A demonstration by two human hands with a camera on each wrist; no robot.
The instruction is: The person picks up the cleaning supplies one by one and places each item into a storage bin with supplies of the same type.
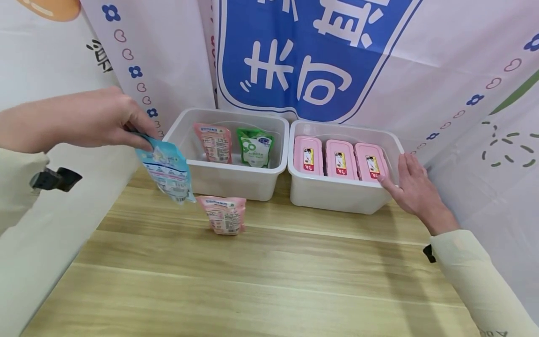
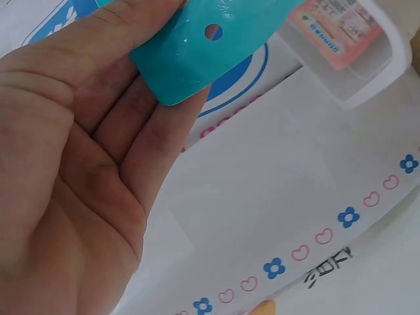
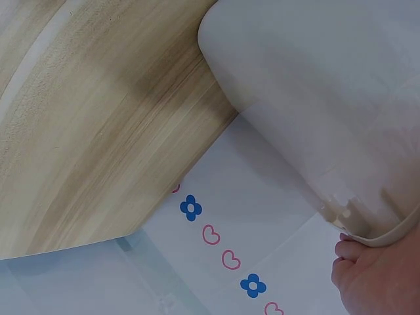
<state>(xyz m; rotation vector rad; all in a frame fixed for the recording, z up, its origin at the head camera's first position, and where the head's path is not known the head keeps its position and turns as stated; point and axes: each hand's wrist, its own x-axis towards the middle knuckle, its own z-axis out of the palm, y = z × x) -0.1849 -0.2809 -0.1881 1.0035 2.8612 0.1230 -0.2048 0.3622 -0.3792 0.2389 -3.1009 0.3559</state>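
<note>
Cream sleeves (image 1: 471, 271) reach in from both sides. The left hand (image 1: 105, 119) has its grip pinched on the top end of a blue pouch (image 1: 166, 171), likely so it hangs freely, by the near-left corner of the left bin (image 1: 236, 183). The right hand (image 1: 417, 192), fingers straight, touches the right rim of the right bin (image 1: 332, 194), probably steadying it. Nearer, the counter (image 1: 273, 281) offers room beyond a pink pouch (image 1: 226, 216).
</note>
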